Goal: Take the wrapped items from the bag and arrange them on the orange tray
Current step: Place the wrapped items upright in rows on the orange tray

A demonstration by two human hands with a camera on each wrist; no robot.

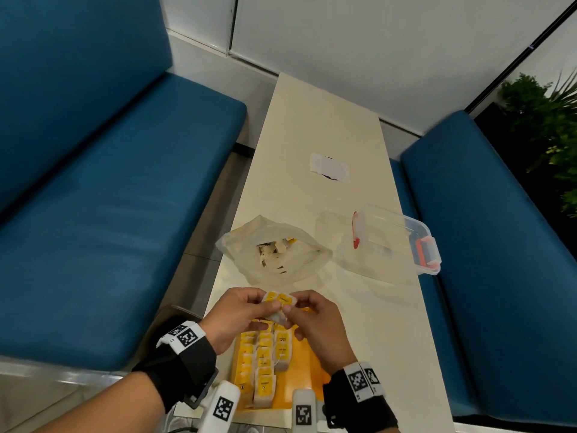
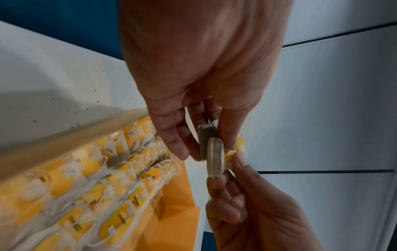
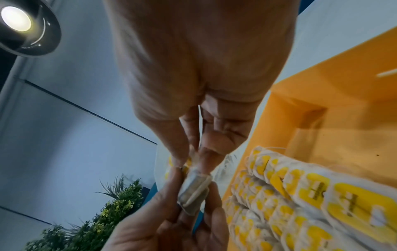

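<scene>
Left hand (image 1: 232,317) and right hand (image 1: 318,328) bare; each wrist carries a black strap (image 1: 184,367) with white blocks printed with black square-coded markers (image 1: 187,337); forearms unsleeved.

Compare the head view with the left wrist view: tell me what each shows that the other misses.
Only the head view shows the plastic bag, the clear container and the blue seats. Only the left wrist view shows the held tea bags edge-on, two side by side. Both show the left hand, the right hand, and the orange tray with rows of tea bags.
</scene>
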